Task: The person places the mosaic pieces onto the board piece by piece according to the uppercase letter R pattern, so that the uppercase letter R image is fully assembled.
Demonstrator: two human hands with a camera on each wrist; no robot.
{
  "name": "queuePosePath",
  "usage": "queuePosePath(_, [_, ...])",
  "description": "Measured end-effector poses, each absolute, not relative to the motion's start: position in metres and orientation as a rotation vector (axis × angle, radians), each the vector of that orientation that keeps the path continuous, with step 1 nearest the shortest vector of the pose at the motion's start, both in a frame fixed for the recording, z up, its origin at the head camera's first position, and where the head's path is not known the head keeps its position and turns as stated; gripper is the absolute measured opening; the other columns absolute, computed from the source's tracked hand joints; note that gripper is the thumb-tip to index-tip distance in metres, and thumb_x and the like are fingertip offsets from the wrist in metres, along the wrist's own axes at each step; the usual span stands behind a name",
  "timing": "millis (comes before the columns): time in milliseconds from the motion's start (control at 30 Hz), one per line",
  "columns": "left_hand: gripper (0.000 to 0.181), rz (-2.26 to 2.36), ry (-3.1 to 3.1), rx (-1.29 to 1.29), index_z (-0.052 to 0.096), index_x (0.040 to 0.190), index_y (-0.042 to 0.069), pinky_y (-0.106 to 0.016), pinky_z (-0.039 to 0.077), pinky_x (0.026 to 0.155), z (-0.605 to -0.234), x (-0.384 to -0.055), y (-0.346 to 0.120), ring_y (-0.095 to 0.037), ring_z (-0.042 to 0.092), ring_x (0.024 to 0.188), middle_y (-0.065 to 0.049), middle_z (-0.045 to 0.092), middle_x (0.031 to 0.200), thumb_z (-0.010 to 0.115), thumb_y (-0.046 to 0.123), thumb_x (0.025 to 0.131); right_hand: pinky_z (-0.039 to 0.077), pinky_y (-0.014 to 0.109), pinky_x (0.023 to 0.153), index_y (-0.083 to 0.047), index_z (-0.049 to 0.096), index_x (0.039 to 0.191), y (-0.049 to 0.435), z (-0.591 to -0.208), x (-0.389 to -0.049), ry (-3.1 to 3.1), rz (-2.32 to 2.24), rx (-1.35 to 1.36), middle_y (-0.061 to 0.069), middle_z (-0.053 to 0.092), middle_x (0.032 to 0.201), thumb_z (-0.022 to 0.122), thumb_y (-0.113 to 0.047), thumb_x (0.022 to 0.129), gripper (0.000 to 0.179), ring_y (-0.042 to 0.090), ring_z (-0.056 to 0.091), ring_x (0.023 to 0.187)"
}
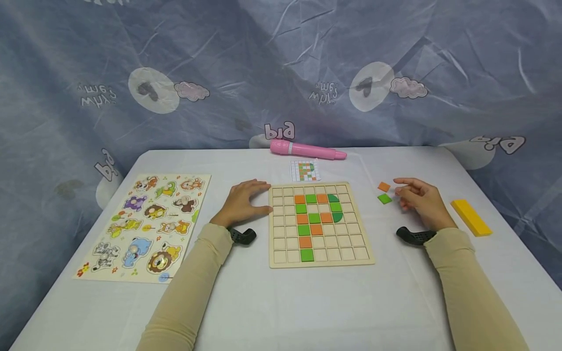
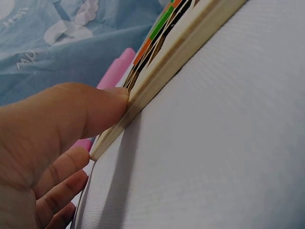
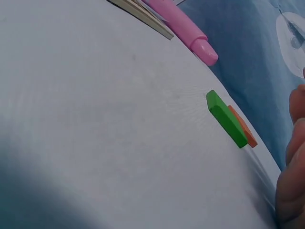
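Observation:
A wooden grid board (image 1: 344, 241) lies on the table, with green and orange square tiles and two dark green rounded pieces in its cells, forming a partial letter shape. At its left edge is my left hand (image 1: 243, 202), fingers spread; in the left wrist view the thumb (image 2: 102, 107) touches the board's rim (image 2: 157, 81). To the right of the board lie a loose green tile (image 1: 384, 198) and a loose orange tile (image 1: 384, 186). My right hand (image 1: 422, 201) is just right of them, fingers loosely bent, with nothing visible in its grasp.
Behind the board lie a small pattern card (image 1: 305, 171) and a pink pen-shaped object (image 1: 307, 149). An animal puzzle board (image 1: 149, 229) is at the left. A yellow block (image 1: 471, 217) sits at the far right. A printed cloth (image 1: 246, 58) hangs behind the table.

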State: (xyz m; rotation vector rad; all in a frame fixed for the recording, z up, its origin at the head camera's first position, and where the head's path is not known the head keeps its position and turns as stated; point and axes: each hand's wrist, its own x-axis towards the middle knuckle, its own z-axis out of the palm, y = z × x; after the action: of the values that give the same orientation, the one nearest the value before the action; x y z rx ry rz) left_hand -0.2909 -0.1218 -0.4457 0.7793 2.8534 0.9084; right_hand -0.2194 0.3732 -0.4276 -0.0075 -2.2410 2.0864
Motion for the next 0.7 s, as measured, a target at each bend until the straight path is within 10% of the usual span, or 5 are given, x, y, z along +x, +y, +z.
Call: queuePosePath(700, [0.075,0.917,2.853,0.775,0.06,0.155,0.014,-0.056,0.019,0.13,-0.447,-0.291,-0.122,-0.033,0.034,0.16,-0.009,0.052,0.164,0.081,0.044,0.09,0.056,0.018,0.056,0.008,0.063,0.141,0.361,-0.428,-0.233,-2.682,1.424,-0.283,-0.004,0.061,0.083,0.074,-0.02,0.103,0.049,0.004,0.059,0.058])
